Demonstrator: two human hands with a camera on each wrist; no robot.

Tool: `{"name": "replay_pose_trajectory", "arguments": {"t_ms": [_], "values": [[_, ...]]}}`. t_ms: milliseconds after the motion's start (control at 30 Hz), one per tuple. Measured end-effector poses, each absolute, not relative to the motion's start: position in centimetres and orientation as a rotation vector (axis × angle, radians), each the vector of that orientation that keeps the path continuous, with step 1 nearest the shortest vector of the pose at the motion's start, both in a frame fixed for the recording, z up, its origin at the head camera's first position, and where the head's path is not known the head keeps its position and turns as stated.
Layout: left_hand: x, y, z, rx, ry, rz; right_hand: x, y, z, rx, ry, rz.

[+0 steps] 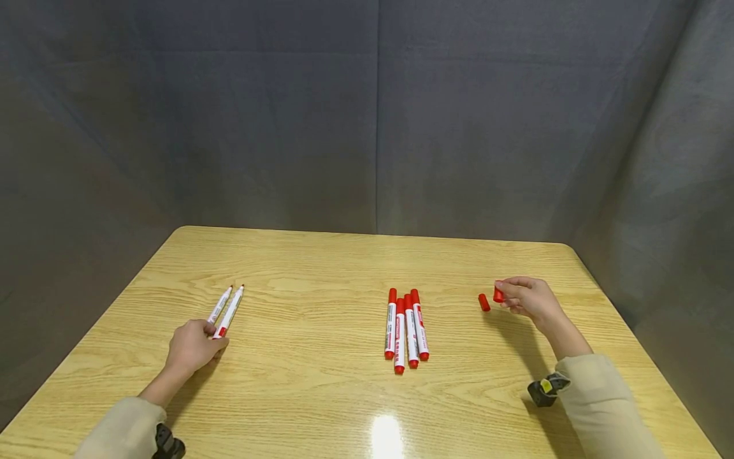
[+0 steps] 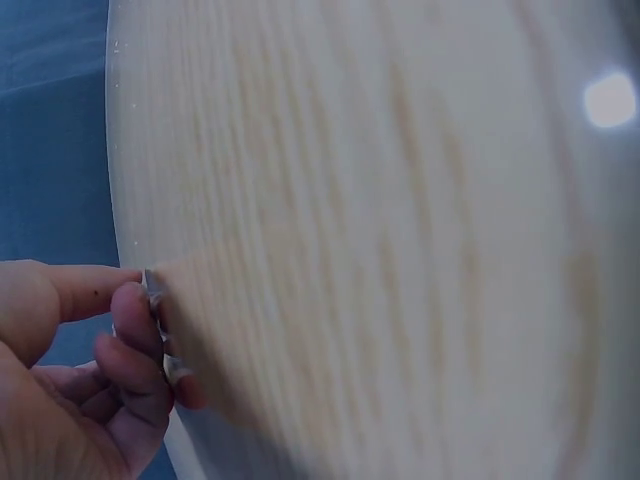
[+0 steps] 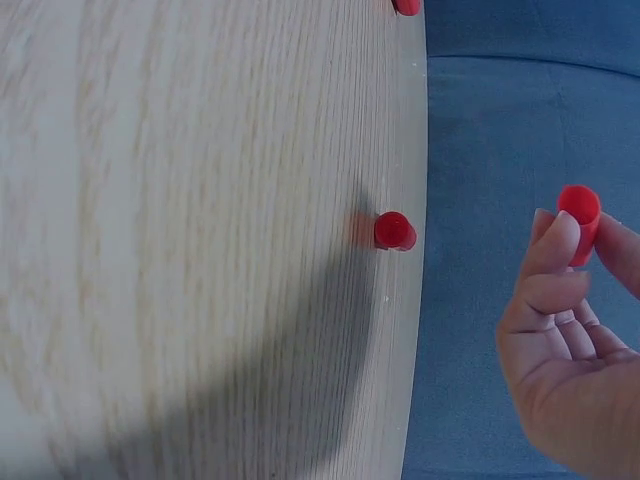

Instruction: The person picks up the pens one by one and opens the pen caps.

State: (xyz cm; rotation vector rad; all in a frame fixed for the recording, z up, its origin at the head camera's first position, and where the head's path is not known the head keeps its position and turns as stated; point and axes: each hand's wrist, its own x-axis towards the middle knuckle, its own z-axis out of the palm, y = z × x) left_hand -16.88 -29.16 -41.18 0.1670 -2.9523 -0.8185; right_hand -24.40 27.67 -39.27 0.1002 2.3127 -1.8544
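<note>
On the left side of the table, two uncapped white markers lie side by side, tips pointing away. My left hand [image 1: 195,347] is at their near ends, with the right-hand uncapped marker [image 1: 230,309] between thumb and fingers. Just left of it lies the other uncapped marker [image 1: 220,305], its near end partly hidden by the hand. In the left wrist view the fingers [image 2: 130,340] are curled and the markers hardly show. My right hand [image 1: 533,299] pinches a red marker cap [image 3: 580,215] above the table, its hollow end visible. A second red cap [image 1: 484,302] lies on the table beside it.
Several capped red-and-white markers [image 1: 399,335] lie in a row near the middle of the wooden table [image 1: 309,395]. Grey curtains [image 1: 275,127] hang behind the table and at both sides.
</note>
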Motion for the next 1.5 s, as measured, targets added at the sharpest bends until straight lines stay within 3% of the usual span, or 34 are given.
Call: {"name": "replay_pose_trajectory", "arguments": {"t_ms": [600, 967, 1500], "values": [[-17.3, -28.2, -40.5, 0.118, -2.868, -0.910, -24.3, 28.5, -39.3, 0.096, 2.349, -1.841], [-16.3, -26.8, -38.8, 0.125, -2.769, -1.024, -26.4, 28.1, -41.0, 0.003, 2.574, -1.489], [-16.1, -24.1, -37.6, 0.058, -2.706, -1.184, -27.9, 27.6, -42.7, 0.147, 2.739, -1.262]]}}
